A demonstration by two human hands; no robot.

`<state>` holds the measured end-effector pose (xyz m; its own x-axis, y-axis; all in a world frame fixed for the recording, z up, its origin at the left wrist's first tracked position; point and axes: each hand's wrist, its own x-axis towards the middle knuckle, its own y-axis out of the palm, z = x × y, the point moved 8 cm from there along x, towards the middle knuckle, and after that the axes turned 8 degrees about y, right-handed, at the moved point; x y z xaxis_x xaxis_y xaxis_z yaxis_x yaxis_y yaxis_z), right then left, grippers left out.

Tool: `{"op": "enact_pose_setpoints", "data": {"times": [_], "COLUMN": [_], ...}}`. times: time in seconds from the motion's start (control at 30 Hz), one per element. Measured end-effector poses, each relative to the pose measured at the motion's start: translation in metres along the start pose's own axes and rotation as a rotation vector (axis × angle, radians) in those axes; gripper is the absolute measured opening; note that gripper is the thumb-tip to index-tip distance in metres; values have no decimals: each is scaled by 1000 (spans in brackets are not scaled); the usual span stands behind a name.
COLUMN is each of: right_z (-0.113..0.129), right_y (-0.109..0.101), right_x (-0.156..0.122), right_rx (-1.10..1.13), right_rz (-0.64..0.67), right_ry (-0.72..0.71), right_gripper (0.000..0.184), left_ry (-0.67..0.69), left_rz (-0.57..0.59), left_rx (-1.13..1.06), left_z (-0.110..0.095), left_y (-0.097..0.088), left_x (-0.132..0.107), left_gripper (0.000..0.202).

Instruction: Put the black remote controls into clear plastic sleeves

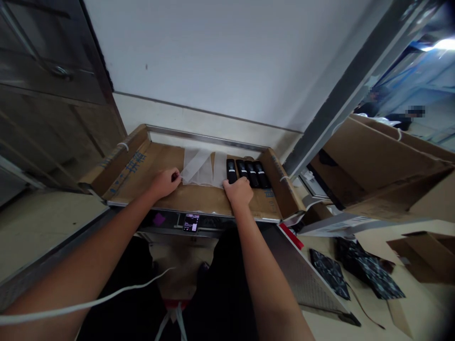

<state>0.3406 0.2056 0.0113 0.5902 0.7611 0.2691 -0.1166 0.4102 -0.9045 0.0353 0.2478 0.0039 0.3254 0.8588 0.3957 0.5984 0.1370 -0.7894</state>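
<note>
My left hand (pixel 166 183) is closed, thumb and fingers pinched at the left corner of a translucent plastic bag (pixel 199 170). Several such bags appear to lie flat and overlapping on the cardboard-lined tray. Over on the right, my right hand (pixel 240 190) closes around the lower end of a black elongated item (pixel 231 168) with a small white label; its exact kind is unclear. The right thumb lies at the edge of the bags. Three similar black items (pixel 251 174) lie side by side just to the right, partly behind my fingers.
Raised cardboard walls (pixel 280 182) bound the tray at both ends. A lit phone (pixel 191 222) lies below its front edge. A white cable (pixel 106 299) crosses in front of my left forearm. Large cardboard boxes (pixel 384 166) stand at right, with dark patterned bags (pixel 329 272) on the floor.
</note>
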Motion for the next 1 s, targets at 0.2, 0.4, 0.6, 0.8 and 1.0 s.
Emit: {"op": "enact_pose_setpoints", "data": {"times": [0.2, 0.4, 0.6, 0.8, 1.0], "right_z": [2, -2, -27, -43, -42], "right_y": [2, -1, -3, 4, 3], "right_x": [1, 3, 17, 26, 25], "right_rx": [-4, 84, 429, 656, 652], "right_rz": [33, 57, 35, 10, 18], "right_ry": [-42, -41, 115, 184, 184], "right_gripper": [39, 38, 46, 48, 47], "left_ry": [-5, -8, -16, -211, -301], "left_rz": [-11, -27, -117, -182, -148], "left_rx": [8, -2, 2, 194, 259], "left_z": [0, 3, 2, 5, 5], "left_y": [0, 0, -9, -25, -27], "left_x": [0, 0, -2, -14, -20], "left_gripper": [13, 19, 21, 22, 17]}}
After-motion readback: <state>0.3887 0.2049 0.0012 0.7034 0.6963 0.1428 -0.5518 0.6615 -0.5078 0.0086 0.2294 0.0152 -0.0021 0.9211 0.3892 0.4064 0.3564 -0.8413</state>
